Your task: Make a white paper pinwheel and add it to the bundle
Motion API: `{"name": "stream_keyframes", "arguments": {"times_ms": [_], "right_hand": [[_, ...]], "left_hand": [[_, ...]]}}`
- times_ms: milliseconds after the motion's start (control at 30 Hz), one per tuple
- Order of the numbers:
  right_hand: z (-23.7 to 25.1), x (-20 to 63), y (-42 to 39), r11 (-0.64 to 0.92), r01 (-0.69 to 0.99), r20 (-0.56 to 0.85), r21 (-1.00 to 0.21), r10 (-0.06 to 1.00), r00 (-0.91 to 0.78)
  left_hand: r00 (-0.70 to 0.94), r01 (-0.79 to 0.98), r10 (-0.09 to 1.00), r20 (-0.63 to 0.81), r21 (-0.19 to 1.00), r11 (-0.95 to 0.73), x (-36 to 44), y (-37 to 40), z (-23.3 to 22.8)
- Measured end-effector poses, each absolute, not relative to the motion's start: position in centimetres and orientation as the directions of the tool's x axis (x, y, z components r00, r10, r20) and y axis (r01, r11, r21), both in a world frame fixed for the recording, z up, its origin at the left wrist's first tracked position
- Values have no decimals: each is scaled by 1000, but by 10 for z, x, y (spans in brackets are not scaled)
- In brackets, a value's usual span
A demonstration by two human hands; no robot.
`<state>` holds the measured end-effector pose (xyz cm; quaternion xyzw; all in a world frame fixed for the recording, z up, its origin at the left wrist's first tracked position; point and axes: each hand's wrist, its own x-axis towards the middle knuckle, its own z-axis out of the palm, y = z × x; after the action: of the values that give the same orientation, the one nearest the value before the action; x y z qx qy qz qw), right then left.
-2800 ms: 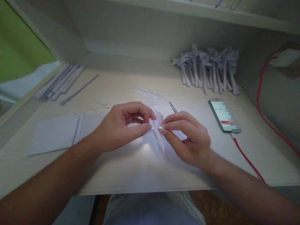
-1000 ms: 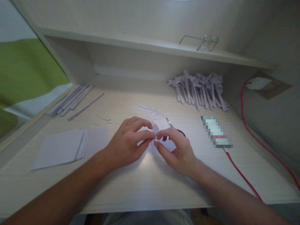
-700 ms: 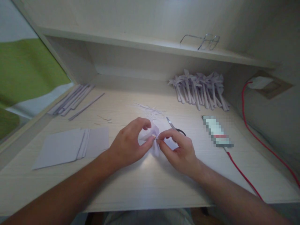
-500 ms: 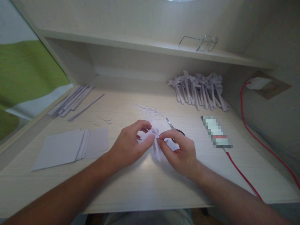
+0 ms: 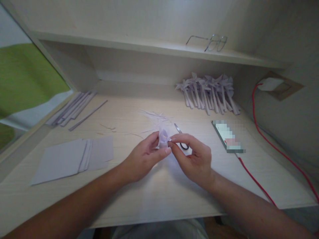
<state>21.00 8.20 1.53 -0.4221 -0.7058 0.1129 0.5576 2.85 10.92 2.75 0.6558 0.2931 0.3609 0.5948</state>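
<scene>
Both hands meet over the middle of a pale wooden desk (image 5: 154, 196). My left hand (image 5: 144, 157) and my right hand (image 5: 194, 159) pinch a small folded white paper piece (image 5: 163, 137) between their fingertips, a little above the desktop. Its lower part is hidden by my fingers. Small scissors (image 5: 180, 137) lie on the desk just behind my right hand. Thin paper cuttings (image 5: 157, 117) are scattered behind the hands.
A pile of finished paper pinwheels (image 5: 208, 93) lies at the back right. A phone (image 5: 227, 136) on a red cable (image 5: 254, 172) lies right. Paper sheets (image 5: 72, 159) sit left, paper strips (image 5: 74, 108) far left. Glasses (image 5: 208, 42) rest on the shelf.
The view tilted up to show the shelf. My hands kept working the paper piece; it now sits bunched higher between the fingertips, its hanging stem out of sight.
</scene>
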Motion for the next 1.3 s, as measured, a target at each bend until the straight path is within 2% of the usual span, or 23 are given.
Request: {"name": "stream_keyframes", "arguments": {"times_ms": [167,333,567,800,1033,1300], "right_hand": [[20,211,85,659,569,733,-491,666,-140],[22,212,86,706,551,746,-445,632,-209],[21,211,86,656,584,689,-478,693,-214],[18,212,86,627,595,648,-503,729,-221],[18,210,87,594,614,638,-519,748,-184],[19,211,86,552,613,586,-566,792,-172]], "left_hand": [[504,159,853,139,955,-250,25,110,29],[471,244,872,134,930,-275,22,111,23],[511,253,846,155,913,-320,20,115,21],[562,375,815,140,836,-402,19,116,26],[613,312,783,110,876,-368,21,117,28],[626,327,775,80,876,-354,19,115,29]]}}
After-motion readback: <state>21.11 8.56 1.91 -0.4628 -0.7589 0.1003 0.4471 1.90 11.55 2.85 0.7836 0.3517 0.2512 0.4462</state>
